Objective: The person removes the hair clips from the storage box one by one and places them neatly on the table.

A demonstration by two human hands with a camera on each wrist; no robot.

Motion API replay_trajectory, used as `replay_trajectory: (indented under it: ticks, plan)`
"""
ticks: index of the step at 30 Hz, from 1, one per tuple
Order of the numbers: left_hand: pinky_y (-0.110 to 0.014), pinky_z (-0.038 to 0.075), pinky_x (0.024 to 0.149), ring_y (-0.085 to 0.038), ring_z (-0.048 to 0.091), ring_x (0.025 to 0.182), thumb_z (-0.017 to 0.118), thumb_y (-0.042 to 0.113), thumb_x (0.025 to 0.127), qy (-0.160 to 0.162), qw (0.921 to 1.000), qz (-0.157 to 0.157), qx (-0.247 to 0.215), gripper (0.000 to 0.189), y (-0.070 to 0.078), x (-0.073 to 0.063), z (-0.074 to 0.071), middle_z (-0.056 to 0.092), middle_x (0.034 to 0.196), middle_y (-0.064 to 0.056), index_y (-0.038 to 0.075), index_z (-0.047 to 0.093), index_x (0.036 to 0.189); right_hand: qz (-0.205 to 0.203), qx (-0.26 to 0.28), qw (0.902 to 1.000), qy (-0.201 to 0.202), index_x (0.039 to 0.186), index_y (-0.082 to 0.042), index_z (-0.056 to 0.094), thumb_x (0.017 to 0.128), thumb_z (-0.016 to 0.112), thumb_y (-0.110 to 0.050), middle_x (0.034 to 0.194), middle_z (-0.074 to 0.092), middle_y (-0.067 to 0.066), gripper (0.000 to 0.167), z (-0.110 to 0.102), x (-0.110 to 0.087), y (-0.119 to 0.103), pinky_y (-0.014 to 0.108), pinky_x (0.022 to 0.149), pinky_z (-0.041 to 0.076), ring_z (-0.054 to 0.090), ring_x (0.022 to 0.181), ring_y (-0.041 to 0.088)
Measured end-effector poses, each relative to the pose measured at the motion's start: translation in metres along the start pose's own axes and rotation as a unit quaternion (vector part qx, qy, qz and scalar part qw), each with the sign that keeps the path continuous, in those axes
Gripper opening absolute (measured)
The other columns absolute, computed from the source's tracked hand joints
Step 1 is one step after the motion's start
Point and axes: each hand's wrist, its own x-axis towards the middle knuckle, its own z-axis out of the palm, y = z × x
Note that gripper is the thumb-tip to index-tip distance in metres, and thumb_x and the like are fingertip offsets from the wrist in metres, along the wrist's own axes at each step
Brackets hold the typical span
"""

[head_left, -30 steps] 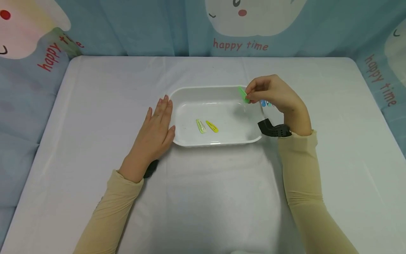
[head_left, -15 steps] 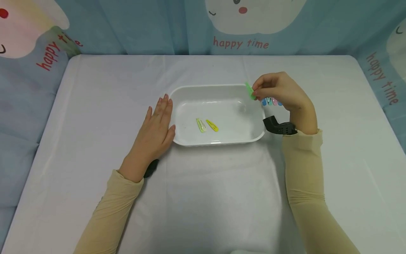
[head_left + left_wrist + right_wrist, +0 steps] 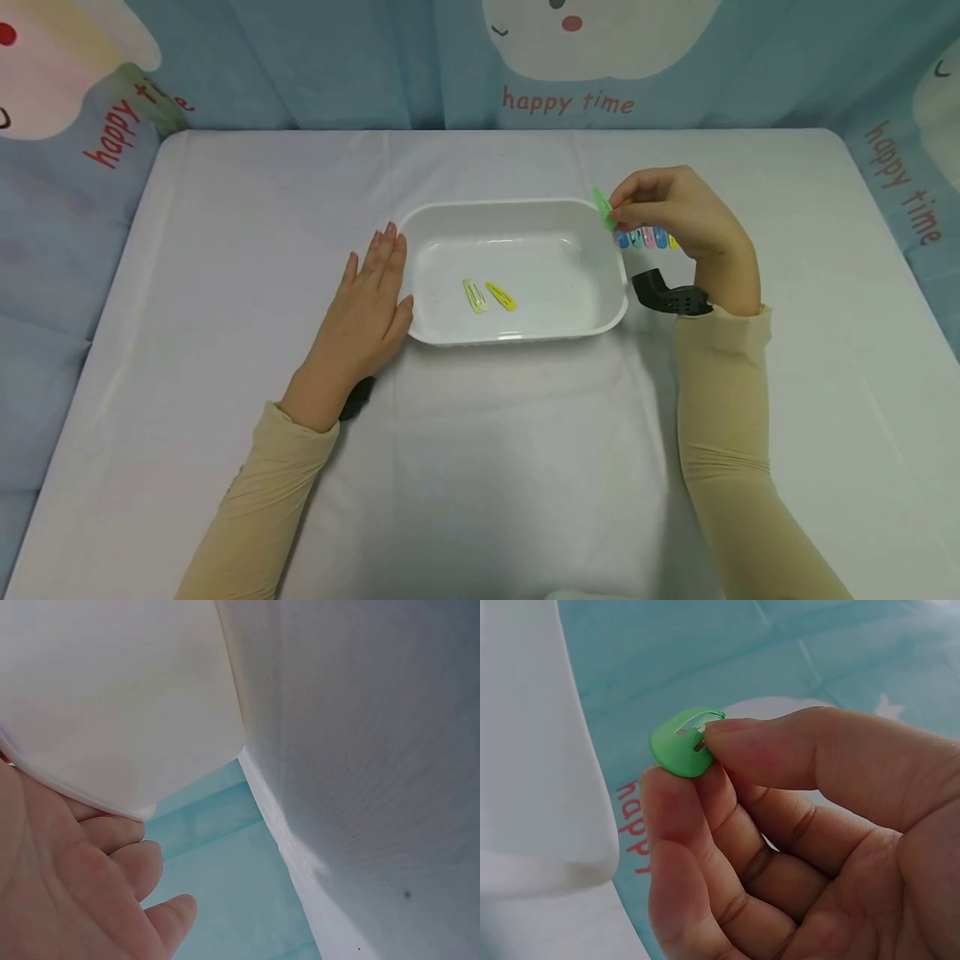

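Note:
A green snap hair clip [image 3: 681, 742] is pinched between the thumb and fingers of my right hand [image 3: 671, 204], raised over the right back corner of a white tray [image 3: 517, 337]. My left hand [image 3: 360, 312] rests with straight fingers along the tray's left rim; in the left wrist view its fingers [image 3: 139, 866] lie against the tray's outer wall [image 3: 120, 697]. Inside the tray lie a pale green hair clip [image 3: 474, 297] and a yellow hair clip [image 3: 501, 297]. Past the right rim, a row of several coloured hair clips [image 3: 648, 238] lies on the table, partly covered by my right hand.
A white cloth covers the table [image 3: 480, 467]. Behind it hangs a blue printed curtain [image 3: 337, 67], which also runs down both sides. The edge of a white object [image 3: 577, 595] shows at the bottom of the head view.
My right hand has moved right and slightly back with the green hair clip, from over the tray to its right back corner. More of the clip row shows. My left hand stays in place.

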Motion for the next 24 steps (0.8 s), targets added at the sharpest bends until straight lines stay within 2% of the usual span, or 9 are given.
replay_trajectory:
  ticks: [11,18,24]
  plan:
    - [-0.05,0.007,0.113,-0.026,0.006,0.144,0.034,0.021,0.097,0.003,1.0,0.001,0.0,0.062,0.0,0.0,0.001,0.008,0.156,-0.016,-0.005,0.013,0.149,0.001,0.022,0.9997,0.013,0.084,0.001,0.067,0.086,0.062,0.003,0.071,0.067,0.006,0.006,-0.005,-0.003,0.003,0.023,0.06,0.049,0.062,0.061,0.015]
    - [-0.05,0.007,0.112,-0.026,0.005,0.144,0.034,0.021,0.097,0.001,1.0,0.001,0.0,0.062,0.001,0.0,0.0,0.008,0.156,-0.016,-0.005,0.012,0.149,0.016,-0.011,0.999,0.04,0.086,0.003,0.067,0.086,0.063,0.0,0.07,0.066,0.004,0.005,-0.008,-0.004,0.002,0.023,0.061,0.05,0.059,0.062,0.016]
    - [-0.05,0.007,0.113,-0.026,0.005,0.144,0.034,0.02,0.097,-0.001,1.0,0.0,0.003,0.062,0.001,0.0,-0.001,0.007,0.156,-0.016,-0.005,0.012,0.149,0.022,-0.017,0.9984,0.05,0.086,0.0,0.068,0.087,0.063,-0.001,0.073,0.067,0.004,0.005,-0.012,-0.006,0.003,0.022,0.061,0.051,0.059,0.063,0.016]
